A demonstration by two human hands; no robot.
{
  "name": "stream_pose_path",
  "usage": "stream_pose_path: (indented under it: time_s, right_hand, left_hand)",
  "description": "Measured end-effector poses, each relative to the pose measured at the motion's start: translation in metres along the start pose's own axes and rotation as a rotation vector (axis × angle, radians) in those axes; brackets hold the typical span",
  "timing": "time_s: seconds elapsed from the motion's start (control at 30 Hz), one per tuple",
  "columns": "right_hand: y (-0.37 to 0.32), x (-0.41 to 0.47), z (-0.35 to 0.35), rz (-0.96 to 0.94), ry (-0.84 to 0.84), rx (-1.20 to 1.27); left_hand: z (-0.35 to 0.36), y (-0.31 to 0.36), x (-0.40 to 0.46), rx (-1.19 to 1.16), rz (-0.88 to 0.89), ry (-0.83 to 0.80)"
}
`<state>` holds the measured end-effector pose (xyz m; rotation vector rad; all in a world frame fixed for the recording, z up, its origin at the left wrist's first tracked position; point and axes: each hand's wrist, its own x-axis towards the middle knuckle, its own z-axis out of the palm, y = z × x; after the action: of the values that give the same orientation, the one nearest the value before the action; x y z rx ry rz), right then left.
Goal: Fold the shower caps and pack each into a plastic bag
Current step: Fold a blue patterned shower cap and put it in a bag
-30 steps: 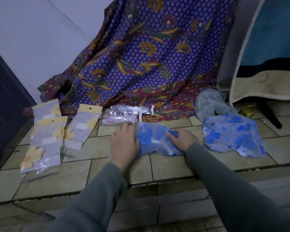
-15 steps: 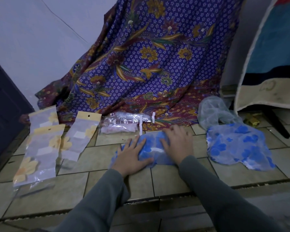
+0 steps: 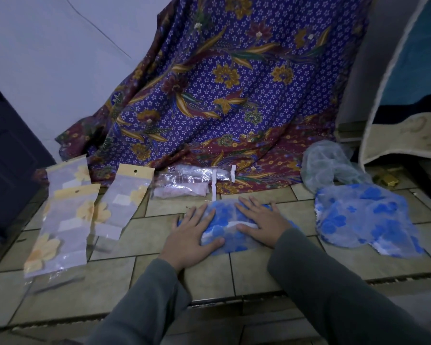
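a: head view: both flat hands, the left hand (image 3: 190, 235) and right hand (image 3: 261, 224), press the blue cap (image 3: 230, 231) on the floor (image 3: 135, 275).
b: it lies long from 9 to 3 o'clock. the bags (image 3: 125, 200) sit at 9, nearer the left.

Cap (image 3: 224, 232) partly under hands (image 3: 189, 235)

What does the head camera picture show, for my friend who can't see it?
Two hands, the left hand and the right hand, press flat on a blue flowered shower cap on a tiled floor. Flowered plastic bags lie to the left, another blue cap to the right, and a purple patterned cloth hangs behind.
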<state>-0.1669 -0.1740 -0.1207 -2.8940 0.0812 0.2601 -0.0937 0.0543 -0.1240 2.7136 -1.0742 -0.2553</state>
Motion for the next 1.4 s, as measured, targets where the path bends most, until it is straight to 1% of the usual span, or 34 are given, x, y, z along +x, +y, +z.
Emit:
stream_pose_path:
  time_s: [0.1,0.23,0.3,0.4,0.47,0.53,0.57,0.6,0.67,0.73,0.83,0.93,1.03,1.1,1.13,1.17,1.23,1.27,1.3,1.33,1.4]
  right_hand:
    - [0.004,-0.002,-0.001,0.007,-0.003,0.079]
    - [0.008,-0.01,0.003,0.048,0.1,0.128]
    - [0.007,-0.012,0.004,0.086,0.086,0.087]
    - [0.002,-0.013,0.001,0.119,0.025,0.042]
    - [0.001,-0.013,-0.004,0.122,0.033,0.057]
    - [0.002,-0.012,-0.01,0.147,0.157,0.112]
    - [0.001,-0.013,-0.014,0.175,0.231,0.142]
    - [0.0,-0.013,-0.016,0.216,0.264,0.162]
    - [-0.003,-0.015,-0.018,0.308,0.212,0.138]
    - [-0.005,-0.017,-0.017,0.384,0.162,0.108]
    - [-0.005,-0.021,-0.02,0.475,0.157,0.087]
    - [-0.004,-0.02,-0.025,0.487,0.115,0.097]
    - [-0.003,-0.018,-0.026,0.457,0.114,0.206]
    - [-0.002,-0.016,-0.03,0.435,0.175,0.265]
    - [-0.002,-0.013,-0.033,0.41,0.246,0.22]
    - [-0.002,-0.01,-0.037,0.381,0.349,0.112]
    - [-0.003,-0.002,-0.047,0.333,0.595,-0.077]
    - [-0.007,0.001,-0.052,0.323,0.688,-0.101]
    - [-0.012,0.004,-0.057,0.32,0.738,-0.081]
    - [-0.018,0.005,-0.06,0.313,0.733,-0.06]
    - [-0.032,0.003,-0.051,0.277,0.59,-0.092]
  left_hand:
    - [-0.001,-0.001,0.0,0.014,-0.007,-0.038]
    - [-0.001,0.001,-0.005,0.028,-0.015,-0.053]
    - [-0.003,0.003,-0.01,0.03,-0.04,-0.074]
    - [-0.015,0.009,-0.01,0.03,-0.092,-0.152]
    - [-0.027,0.011,-0.004,-0.02,-0.106,-0.179]
    - [-0.037,0.013,0.001,-0.117,-0.113,-0.153]
    - [-0.041,0.013,0.003,-0.168,-0.12,-0.114]
    - [-0.042,0.014,0.004,-0.211,-0.136,-0.07]
    - [-0.041,0.016,0.004,-0.28,-0.171,-0.02]
    - [-0.038,0.018,0.002,-0.327,-0.178,-0.038]
    - [-0.035,0.019,0.0,-0.321,-0.135,-0.044]
    - [-0.031,0.018,-0.001,-0.327,-0.103,0.016]
    - [-0.029,0.015,0.001,-0.336,-0.089,0.007]
    - [-0.03,0.014,0.003,-0.347,-0.076,-0.017]
    - [-0.032,0.016,0.004,-0.365,-0.073,-0.019]
    - [-0.032,0.019,0.005,-0.403,-0.083,-0.003]
    - [-0.031,0.027,0.01,-0.549,-0.149,0.1]
    - [-0.028,0.032,0.013,-0.625,-0.192,0.167]
    - [-0.026,0.037,0.015,-0.678,-0.225,0.221]
    - [-0.023,0.041,0.017,-0.705,-0.241,0.247]
    - [-0.017,0.047,0.02,-0.683,-0.221,0.229]
